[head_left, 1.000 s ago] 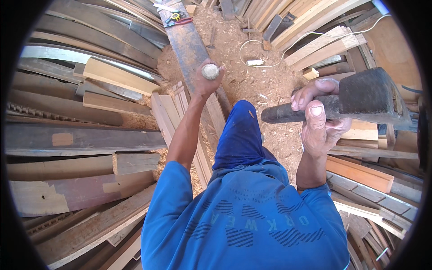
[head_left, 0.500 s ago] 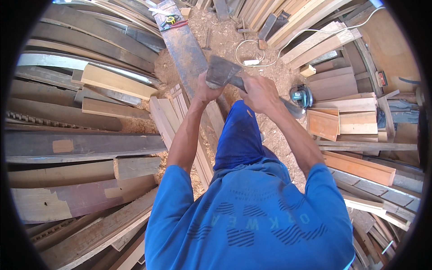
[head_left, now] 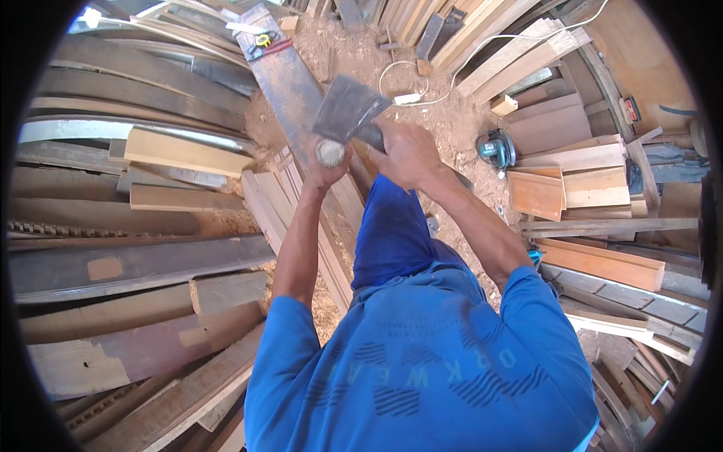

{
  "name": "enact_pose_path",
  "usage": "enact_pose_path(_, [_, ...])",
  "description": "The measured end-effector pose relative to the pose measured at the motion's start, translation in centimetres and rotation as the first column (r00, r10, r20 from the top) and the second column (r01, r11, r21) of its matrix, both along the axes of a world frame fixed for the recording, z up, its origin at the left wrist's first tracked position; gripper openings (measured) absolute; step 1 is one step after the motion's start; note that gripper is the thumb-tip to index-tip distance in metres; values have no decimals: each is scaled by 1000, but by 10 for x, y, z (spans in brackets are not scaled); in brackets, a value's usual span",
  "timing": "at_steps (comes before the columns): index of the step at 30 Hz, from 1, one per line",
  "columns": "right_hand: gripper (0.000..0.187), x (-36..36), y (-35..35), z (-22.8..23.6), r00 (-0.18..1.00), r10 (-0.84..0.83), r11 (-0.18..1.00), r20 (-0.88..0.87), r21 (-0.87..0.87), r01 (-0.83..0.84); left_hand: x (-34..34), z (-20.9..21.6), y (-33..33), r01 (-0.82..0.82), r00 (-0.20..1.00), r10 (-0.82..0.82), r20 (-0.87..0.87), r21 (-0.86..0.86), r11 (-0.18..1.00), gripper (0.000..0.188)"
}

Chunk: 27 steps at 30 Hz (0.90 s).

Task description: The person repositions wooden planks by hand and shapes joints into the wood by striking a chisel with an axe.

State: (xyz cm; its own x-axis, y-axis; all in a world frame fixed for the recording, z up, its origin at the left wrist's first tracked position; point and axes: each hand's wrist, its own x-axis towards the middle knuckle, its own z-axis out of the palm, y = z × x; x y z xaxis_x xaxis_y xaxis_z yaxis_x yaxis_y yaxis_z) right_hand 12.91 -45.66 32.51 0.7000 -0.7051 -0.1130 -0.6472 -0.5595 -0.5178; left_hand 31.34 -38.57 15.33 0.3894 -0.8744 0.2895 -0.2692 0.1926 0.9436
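In the upper middle of the frame, the person's left hand [head_left: 329, 175] is closed around a round-ended rod [head_left: 330, 153], of which only the pale, whitish end is clearly seen; its lower part is hidden by the hand. The right hand [head_left: 407, 154], just to the right, has its fingers clamped on the handle of a dark mallet [head_left: 350, 108]. The broad head of this mallet is directly above the pale end in the frame, very near the left hand; whether they touch, one cannot tell. Below the hands is a knee in blue trousers [head_left: 392, 230]. A long board [head_left: 290, 87] goes toward the upper left, and on its far end lie a yellow tape measure [head_left: 263, 40] and a red-handled tool [head_left: 279, 48]. At the right of centre, a teal power tool [head_left: 495, 149] stands beside stacked wood pieces [head_left: 587, 158].
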Motion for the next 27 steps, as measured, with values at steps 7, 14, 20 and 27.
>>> enact_pose_path(7, [27,0,0,-33,972,62,987,228,-157,-27,-2,13,-5,40,992,-52,115,107,993,25])
enact_pose_path(14, [36,-17,19,-39,997,62,998,42,18,-63,-18,-22,7,-31,790,-19,613,72,997,32])
enact_pose_path(20, [30,-19,13,10,918,-93,995,385,73,70,-16,20,-28,-134,950,160,269,-111,985,27])
enact_pose_path(27, [19,-35,16,55,746,-227,974,626,159,163,-2,44,-43,-151,986,150,70,1,989,17])
